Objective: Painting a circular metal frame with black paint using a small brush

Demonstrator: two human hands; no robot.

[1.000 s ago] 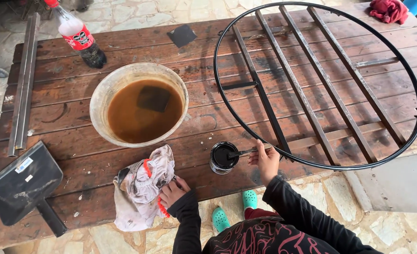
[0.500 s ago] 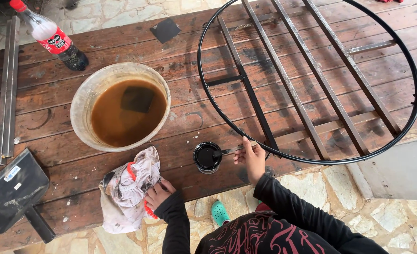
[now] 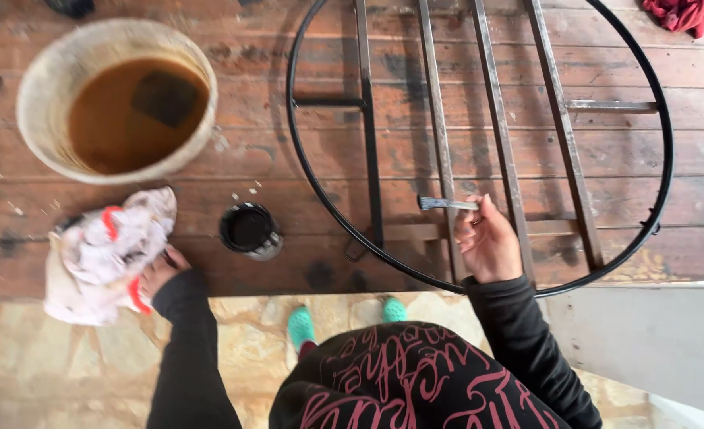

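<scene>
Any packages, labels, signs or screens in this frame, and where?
None show on the table.
Small round tin: unlabelled, dark contents, on the wooden table between the left hand and right hand.
Garment: black with pink lettering, bottom centre.

I see a black frame (image 3: 479,151) on a reddish-brown table (image 3: 686,159). The cream basin (image 3: 114,99) holds brown liquid; the small can (image 3: 250,230) shows black inside. My rag (image 3: 106,254) is white with red patches, my sleeves black, my top black with pink script, my shoes (image 3: 300,326) teal.
</scene>
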